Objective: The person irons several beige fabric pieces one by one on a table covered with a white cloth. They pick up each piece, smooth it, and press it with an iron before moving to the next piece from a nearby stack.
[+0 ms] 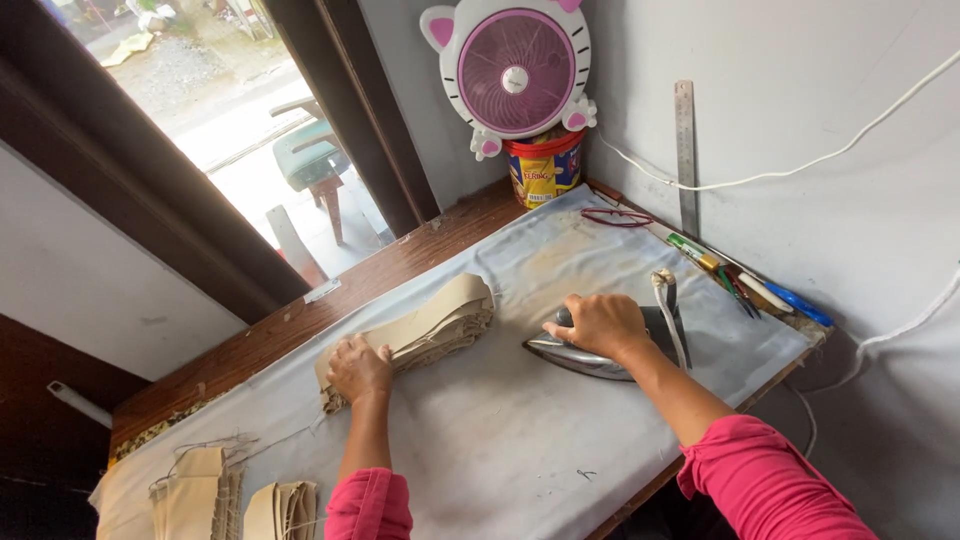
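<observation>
Hands first: our left hand [358, 368] lies flat, fingers spread loosely, on the near end of a stack of beige fabric strips [425, 330] that runs across the grey ironing cloth [500, 430]. Our right hand [598, 325] is wrapped tight around the handle of a metal iron [585, 355], which sits flat on the cloth just right of the stack, not touching it. More beige pieces [235, 495] lie at the near left edge, and a pink fan [512, 68] stands in the corner.
</observation>
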